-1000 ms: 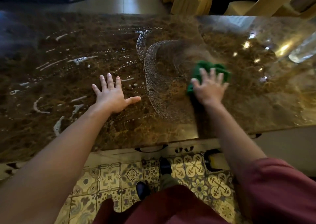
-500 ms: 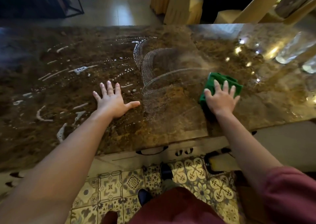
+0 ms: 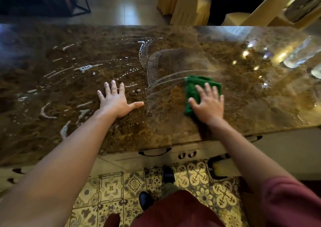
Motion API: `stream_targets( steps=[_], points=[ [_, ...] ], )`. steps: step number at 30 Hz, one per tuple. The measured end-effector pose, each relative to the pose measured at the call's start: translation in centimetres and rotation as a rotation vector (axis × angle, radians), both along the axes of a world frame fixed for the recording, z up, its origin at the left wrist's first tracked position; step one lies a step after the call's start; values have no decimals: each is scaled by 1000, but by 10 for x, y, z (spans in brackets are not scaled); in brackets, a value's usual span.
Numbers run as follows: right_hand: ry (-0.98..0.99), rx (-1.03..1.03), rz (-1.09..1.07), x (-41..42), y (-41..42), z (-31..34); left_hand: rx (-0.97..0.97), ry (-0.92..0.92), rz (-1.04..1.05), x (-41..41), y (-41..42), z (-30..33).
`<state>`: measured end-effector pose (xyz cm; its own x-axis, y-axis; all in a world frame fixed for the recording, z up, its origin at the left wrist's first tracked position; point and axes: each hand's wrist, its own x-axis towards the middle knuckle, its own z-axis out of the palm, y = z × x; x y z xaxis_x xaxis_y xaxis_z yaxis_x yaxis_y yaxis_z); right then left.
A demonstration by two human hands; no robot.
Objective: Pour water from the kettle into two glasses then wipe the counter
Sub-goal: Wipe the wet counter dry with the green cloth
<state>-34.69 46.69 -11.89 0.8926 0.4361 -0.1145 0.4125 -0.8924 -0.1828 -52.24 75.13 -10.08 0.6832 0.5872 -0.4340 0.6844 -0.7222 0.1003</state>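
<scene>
Head view, nearest first: my dark shoes (image 3: 168, 174) stand on patterned floor tiles (image 3: 111, 188), with my red sleeve (image 3: 291, 202) low at the right. I can read no brand, label or writing anywhere.

Past the white drawer fronts (image 3: 205, 153) with dark handles comes the brown marble counter (image 3: 173, 131). My left hand (image 3: 116, 103) lies flat on it, palm down, fingers spread wide and thumb out to the right, holding nothing. My right hand (image 3: 208, 104) is also flat and spread, pressing down on a green cloth (image 3: 192, 89). The cloth lies under my palm and fingers, and sticks out beyond my fingertips and to the left of my thumb; I press it rather than clutch it.

Between my hands, curved streaks of fine droplets (image 3: 156, 74) arc across the stone. Left of my left hand and beyond it lie white foamy smears and beads of water (image 3: 85, 68).

Farther off, at the right edge of the counter, stand two clear glasses (image 3: 302, 53), blurred and partly cut off by the frame, well apart from the cloth. I cannot make out the kettle. Beyond the counter are yellow-covered chairs (image 3: 184, 2).
</scene>
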Motion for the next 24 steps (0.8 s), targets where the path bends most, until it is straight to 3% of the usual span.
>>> stream_targets(
  steps=[3,7,11,14,16,21,24],
  points=[
    [10,-5,-166,57,3,4,7,-12,-1,1,1,-3],
    [6,23,-119,87,78,9,-8,-10,-9,1,1,-3],
    [33,31,163,60,168,15,-11,8,4,2,2,0],
    [11,26,476,-1,169,5,-17,26,3,3,4,0],
    [19,29,551,5,155,3,-29,30,11,3,3,1],
    [-1,-4,244,119,159,9,-15,-10,7,0,4,-6],
    [19,23,87,143,196,15,-19,6,4,4,4,-8]
  ],
)
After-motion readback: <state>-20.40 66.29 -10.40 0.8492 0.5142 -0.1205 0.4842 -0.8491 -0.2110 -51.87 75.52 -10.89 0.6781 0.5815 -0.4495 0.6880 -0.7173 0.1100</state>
